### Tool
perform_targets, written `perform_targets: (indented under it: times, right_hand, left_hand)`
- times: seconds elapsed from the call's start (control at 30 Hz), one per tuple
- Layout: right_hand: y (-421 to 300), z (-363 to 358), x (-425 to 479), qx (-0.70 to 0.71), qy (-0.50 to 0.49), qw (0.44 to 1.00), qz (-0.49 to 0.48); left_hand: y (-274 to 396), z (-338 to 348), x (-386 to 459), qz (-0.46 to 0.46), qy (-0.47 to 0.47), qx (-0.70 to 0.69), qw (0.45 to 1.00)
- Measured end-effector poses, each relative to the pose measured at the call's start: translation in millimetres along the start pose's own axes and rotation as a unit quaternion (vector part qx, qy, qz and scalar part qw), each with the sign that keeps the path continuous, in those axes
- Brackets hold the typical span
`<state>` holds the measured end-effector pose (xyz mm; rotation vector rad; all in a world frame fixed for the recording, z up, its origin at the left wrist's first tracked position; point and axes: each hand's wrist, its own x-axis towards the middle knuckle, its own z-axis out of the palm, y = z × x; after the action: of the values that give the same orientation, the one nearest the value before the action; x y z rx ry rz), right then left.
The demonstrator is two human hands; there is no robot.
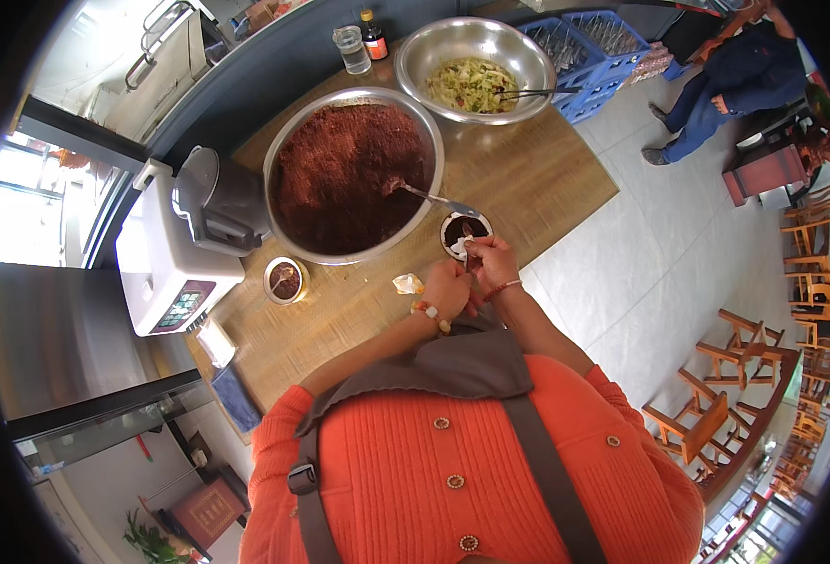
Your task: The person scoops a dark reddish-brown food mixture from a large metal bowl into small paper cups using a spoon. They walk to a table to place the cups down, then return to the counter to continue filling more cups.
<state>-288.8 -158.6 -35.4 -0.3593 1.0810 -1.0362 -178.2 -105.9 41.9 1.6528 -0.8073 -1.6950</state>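
My right hand point(494, 264) pinches a crumpled white tissue point(460, 247) at the near rim of a small white container point(486, 225) of dark paste. A spoon point(467, 229) stands in that paste, its handle running toward my fingers. Close beside it, my left hand point(450, 287) is curled with its fingers partly hidden, so its grip is unclear. Beyond both hands sits a large steel basin point(434, 130) heaped with dark red chili paste. A metal serving spoon point(432, 197) leans over the basin's rim, its handle end above the small container.
Left are a soymilk-type blender machine point(175, 275), a small jar point(305, 282) with a spoon, and a blue cloth point(236, 398). Crumpled wrapping point(408, 284) lies near my left hand. Behind stand a steel bowl point(527, 49) of chopped vegetables, a bottle point(372, 35) and blue crates point(591, 92). A person point(739, 77) stands right.
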Motion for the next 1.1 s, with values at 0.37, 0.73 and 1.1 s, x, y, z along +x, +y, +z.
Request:
perform_targets:
  times: [0.37,0.73,1.1]
  right_hand:
    - [-21,6,-8,0.129,-0.171,0.975,0.056]
    - [-10,11,-9,0.126,-0.124,0.983,0.052]
    - [-2,-14,-7,0.116,-0.024,0.991,0.059]
  left_hand:
    - [-12,-36,15,-0.095,-0.265,-0.382,0.880]
    - [8,-23,10,-0.021,-0.040,-0.100,0.994]
    - [6,-33,12,-0.046,-0.069,-0.159,0.984]
